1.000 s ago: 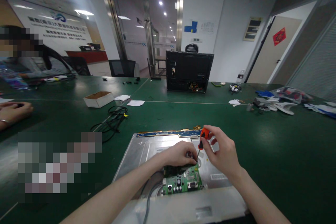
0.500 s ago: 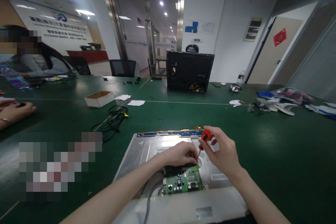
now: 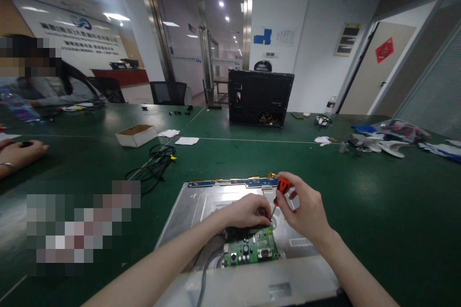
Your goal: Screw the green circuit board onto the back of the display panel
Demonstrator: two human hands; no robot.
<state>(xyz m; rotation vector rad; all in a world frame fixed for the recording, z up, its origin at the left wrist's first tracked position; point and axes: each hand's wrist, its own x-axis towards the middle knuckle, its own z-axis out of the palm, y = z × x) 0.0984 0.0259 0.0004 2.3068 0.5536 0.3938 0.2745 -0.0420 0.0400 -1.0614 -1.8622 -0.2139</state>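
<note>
A silver metal panel (image 3: 196, 211) lies in front of me, with a narrow blue circuit strip (image 3: 223, 183) along its far edge. On it sits a green circuit board (image 3: 252, 248). My right hand (image 3: 306, 206) grips the red and black handle of a screwdriver (image 3: 283, 186), whose shaft slants down to the far right corner of the board. Beside that tip, my left hand (image 3: 250, 211) has its fingers pressed together; what they hold, if anything, is hidden. A grey cable (image 3: 204, 273) runs from beside the board toward me.
Tangled black cables (image 3: 153, 165) and a white open box (image 3: 136, 136) lie at the left. A black monitor housing (image 3: 261, 98) stands at the back. Plastic bags (image 3: 403, 130) and parts are at the right. A person's hand (image 3: 23, 153) rests at the far left.
The screwdriver handle has turned slightly in my right hand, and the fingers on it have shifted a little. My left hand has stayed in place.
</note>
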